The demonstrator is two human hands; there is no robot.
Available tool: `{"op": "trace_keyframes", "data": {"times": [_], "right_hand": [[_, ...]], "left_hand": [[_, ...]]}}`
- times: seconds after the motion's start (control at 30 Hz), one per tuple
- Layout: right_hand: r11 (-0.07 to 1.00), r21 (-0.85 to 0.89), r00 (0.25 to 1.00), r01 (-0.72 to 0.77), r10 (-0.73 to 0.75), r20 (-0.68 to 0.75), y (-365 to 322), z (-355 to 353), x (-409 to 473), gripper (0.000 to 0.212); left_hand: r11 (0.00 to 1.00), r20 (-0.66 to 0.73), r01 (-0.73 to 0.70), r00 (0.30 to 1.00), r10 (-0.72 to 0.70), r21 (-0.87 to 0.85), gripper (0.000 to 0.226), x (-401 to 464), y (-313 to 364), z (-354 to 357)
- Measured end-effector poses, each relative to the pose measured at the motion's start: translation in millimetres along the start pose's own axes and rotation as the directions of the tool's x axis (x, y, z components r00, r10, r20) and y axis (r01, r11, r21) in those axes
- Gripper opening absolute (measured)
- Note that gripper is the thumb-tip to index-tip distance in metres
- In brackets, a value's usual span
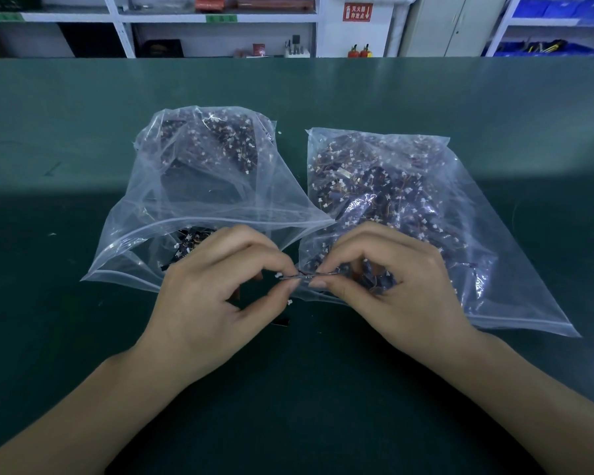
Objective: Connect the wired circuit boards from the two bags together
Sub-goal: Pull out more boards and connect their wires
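Two clear plastic bags full of small dark wired circuit boards with white connectors lie on the green table: the left bag (pixel 199 186) and the right bag (pixel 402 207). In front of them my left hand (pixel 216 296) and my right hand (pixel 384 286) meet fingertip to fingertip. Both pinch a thin wired circuit board (pixel 297 275) seen edge-on between thumb and forefinger, with a short red wire just above it. A small white connector (pixel 289 302) hangs under my left fingers. A dark piece (pixel 282 322) lies on the table below my left hand.
The green table (pixel 323 389) stretches wide around the bags. Behind its far edge stand white shelves (pixel 216 18) with boxes, a red sign, and blue bins (pixel 559 46) at the right. A cord hangs at the far left edge.
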State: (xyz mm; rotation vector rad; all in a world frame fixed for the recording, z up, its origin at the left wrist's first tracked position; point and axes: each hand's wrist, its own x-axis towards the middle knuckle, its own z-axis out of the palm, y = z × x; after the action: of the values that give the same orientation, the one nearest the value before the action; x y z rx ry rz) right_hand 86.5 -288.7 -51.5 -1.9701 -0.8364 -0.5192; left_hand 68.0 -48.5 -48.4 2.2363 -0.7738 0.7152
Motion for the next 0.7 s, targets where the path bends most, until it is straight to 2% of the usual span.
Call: {"op": "trace_keyframes", "data": {"times": [0.7], "right_hand": [[0.999,-0.023,0.998,-0.049,0.05,0.046,-1.1,0.4,-0.8,0.012]], "left_hand": [[1.0,0.026,0.011,1.0,-0.01,-0.014,0.006,-1.4,0.2,1.5]]}}
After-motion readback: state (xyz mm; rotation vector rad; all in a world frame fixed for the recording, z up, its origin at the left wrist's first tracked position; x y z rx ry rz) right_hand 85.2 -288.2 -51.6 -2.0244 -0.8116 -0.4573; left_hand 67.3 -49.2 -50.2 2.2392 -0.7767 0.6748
